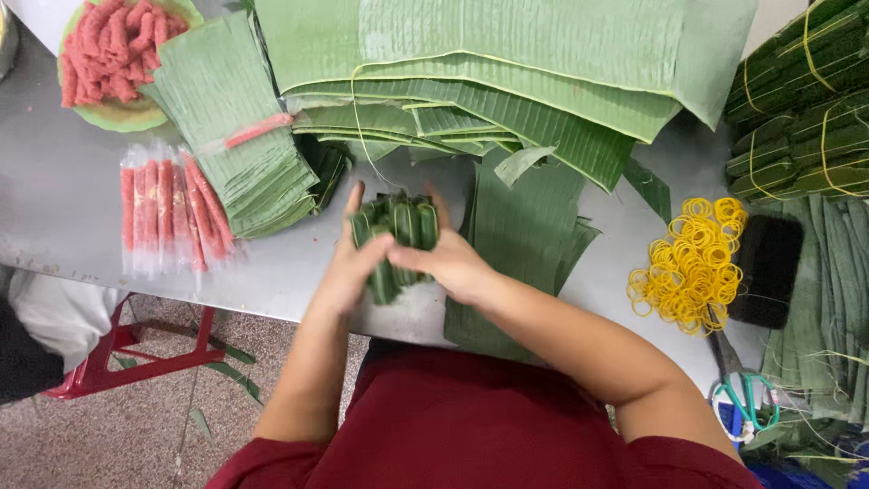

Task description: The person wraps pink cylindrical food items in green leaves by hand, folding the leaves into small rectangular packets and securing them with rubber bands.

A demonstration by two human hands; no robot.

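Green leaf-wrapped rolls, a small bundle of them [396,237], sit clamped between both hands above the near edge of my grey metal table [63,208]. My left hand [348,272] cups the bundle's side with fingers closed on it; my right hand [450,263] presses from the other side, seemingly to keep the rolls squared together. Cut banana leaf strips [520,235] lie underneath. Yellow rubber bands [692,263] lie heaped to the right, plastic-wrapped pink sausages [167,217] to the left, leaving little bare room between.

Head camera looks steeply down, close over the table [54,217].
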